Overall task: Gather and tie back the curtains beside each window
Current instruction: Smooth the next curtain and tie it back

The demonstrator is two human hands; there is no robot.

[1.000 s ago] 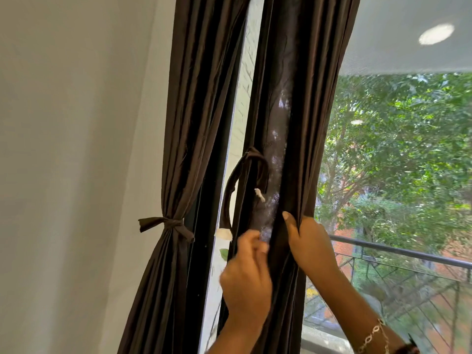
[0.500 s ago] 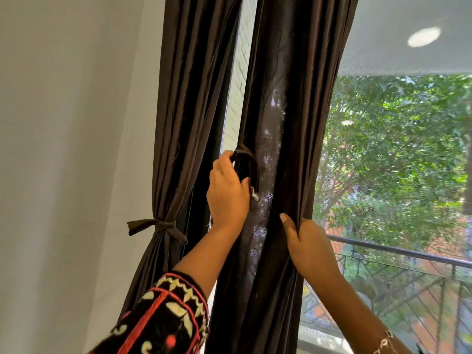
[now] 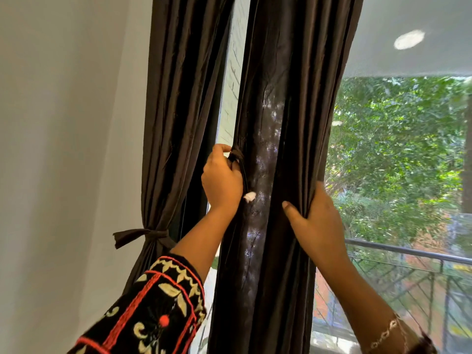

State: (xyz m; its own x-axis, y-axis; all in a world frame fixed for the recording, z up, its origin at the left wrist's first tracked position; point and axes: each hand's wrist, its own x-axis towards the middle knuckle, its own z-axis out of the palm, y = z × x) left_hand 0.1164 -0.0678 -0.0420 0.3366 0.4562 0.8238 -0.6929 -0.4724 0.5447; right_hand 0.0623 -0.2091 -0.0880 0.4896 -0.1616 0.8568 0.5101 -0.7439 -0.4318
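Folds of the dark brown curtain (image 3: 281,123) are gathered into a hanging column in front of the window (image 3: 396,149). Its right edge is gripped by the right hand (image 3: 316,226), thumb in front and fingers wrapped behind. The tie strap (image 3: 238,159) at the curtain's left edge is clutched in the curled fingers of the left hand (image 3: 222,180), and a white tab (image 3: 249,196) is seen just below that fist. Further left, a second curtain (image 3: 178,98) is already bound by its own tie (image 3: 143,235).
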